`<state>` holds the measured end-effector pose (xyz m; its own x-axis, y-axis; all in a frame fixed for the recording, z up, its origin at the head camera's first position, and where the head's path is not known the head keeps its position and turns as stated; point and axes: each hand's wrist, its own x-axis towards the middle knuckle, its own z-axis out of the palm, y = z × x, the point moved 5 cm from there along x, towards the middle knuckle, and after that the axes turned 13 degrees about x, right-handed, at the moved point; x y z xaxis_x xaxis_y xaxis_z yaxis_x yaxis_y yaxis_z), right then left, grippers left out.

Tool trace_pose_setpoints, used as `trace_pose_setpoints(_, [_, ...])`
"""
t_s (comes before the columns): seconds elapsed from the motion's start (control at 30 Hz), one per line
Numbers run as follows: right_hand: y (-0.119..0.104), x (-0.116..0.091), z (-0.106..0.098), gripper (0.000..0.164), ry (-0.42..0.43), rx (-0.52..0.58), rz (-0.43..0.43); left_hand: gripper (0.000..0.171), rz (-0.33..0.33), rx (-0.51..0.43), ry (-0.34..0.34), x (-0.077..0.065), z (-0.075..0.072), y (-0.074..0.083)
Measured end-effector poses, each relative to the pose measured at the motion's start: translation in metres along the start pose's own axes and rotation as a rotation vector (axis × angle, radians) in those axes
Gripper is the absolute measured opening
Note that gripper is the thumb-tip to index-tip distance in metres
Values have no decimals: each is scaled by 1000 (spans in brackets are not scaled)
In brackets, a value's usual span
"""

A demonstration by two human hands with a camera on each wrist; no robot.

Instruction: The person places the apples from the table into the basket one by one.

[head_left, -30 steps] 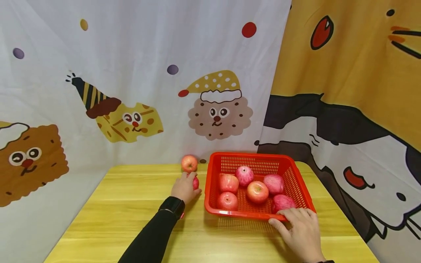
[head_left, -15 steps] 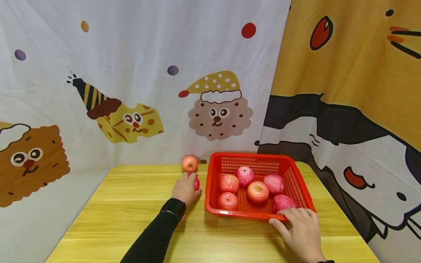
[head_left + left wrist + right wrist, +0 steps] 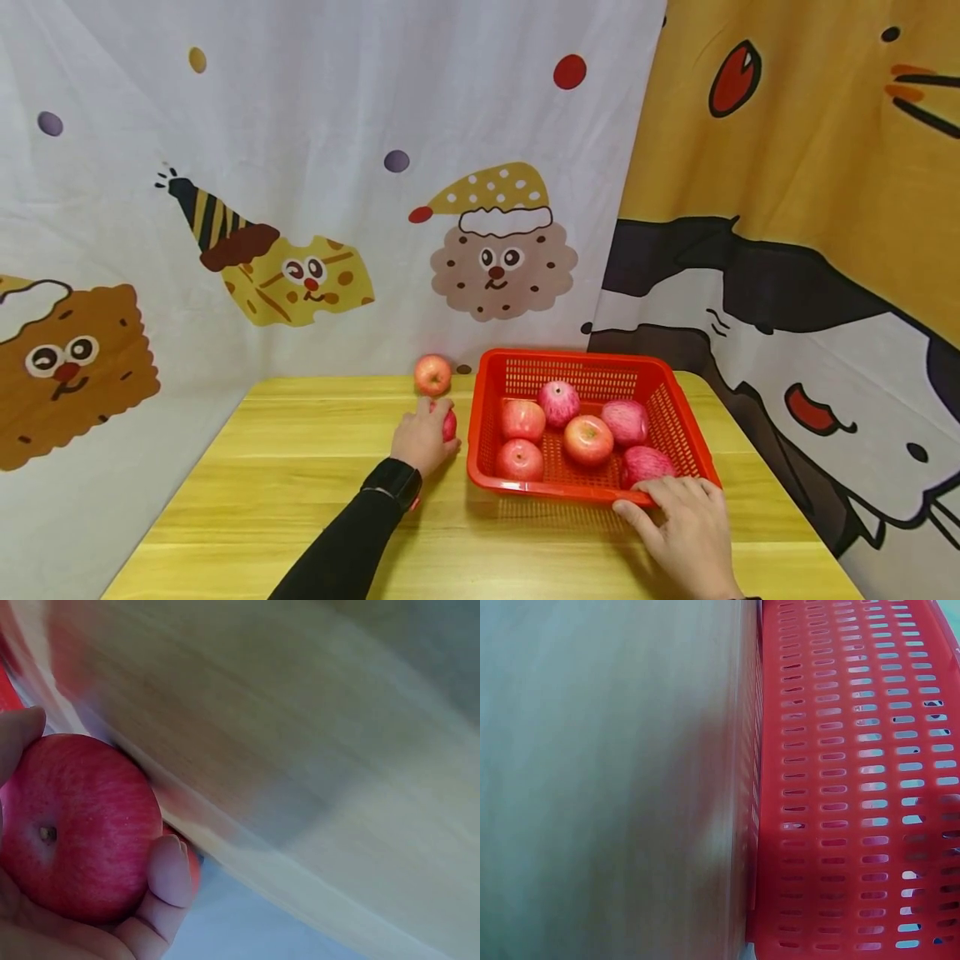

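Observation:
A deep red apple (image 3: pixel 449 426) lies to the left of the red basket (image 3: pixel 547 491), partly covered by my left hand (image 3: pixel 418 440). In the left wrist view, thumb and fingers curl around this apple (image 3: pixel 82 825), its stem end facing the camera. My right hand (image 3: pixel 686 527) grips the front rim of the basket near its right corner, thumb outside and fingers over the edge. The right wrist view shows the slotted basket wall (image 3: pixel 855 780) but not the hand. Several apples sit in the basket, among them a yellowish-red one (image 3: pixel 588 440) in the middle.
Another apple (image 3: pixel 432 375) stands at the back of the wooden table (image 3: pixel 300 467), just behind the left hand. A printed white curtain (image 3: pixel 315 150) hangs along the back edge, and a yellow one (image 3: pixel 810 167) hangs on the right.
My left hand's fingers have shifted slightly on the apple, and a bit more of its red side shows between them. The right hand and the basket have stayed in place.

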<state>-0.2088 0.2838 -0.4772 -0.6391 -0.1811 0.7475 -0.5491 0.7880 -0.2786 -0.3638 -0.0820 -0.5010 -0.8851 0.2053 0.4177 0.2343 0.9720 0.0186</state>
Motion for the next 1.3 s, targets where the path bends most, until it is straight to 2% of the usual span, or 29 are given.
trace_pose_setpoints(0.23, [-1,-2,-1,36,2,-2,11,70,76,-8,-31,-14,-8,7])
trace_pose_setpoints(0.43, [-1,-3,0,37,7,-1,8,73,93,-39,-4,-33,-24,13])
trace_pose_setpoints(0.53, [-1,-3,-1,37,7,4,9,78,51,-98,9,-42,-36,15])
trace_pose_setpoints(0.77, [2,0,-1,38,-6,-3,4,81,-109,-279,49,-63,-65,16])
trace_pose_setpoints(0.97, [3,-1,2,38,-2,-2,1,81,-172,-373,137,-79,-81,20])
trace_pose_setpoints(1.03, [3,-1,2,38,-7,3,3,82,-161,-411,184,-83,-87,23])
trace_pose_setpoints(1.1, [3,-1,3,38,-12,6,5,83,-122,-458,245,-86,-94,29])
trace_pose_setpoints(1.23, [3,-1,2,39,-12,8,7,85,9,-557,365,-85,-107,45])
trace_pose_setpoints(1.3, [3,-1,3,39,-11,4,6,86,61,-606,383,-83,-111,54])
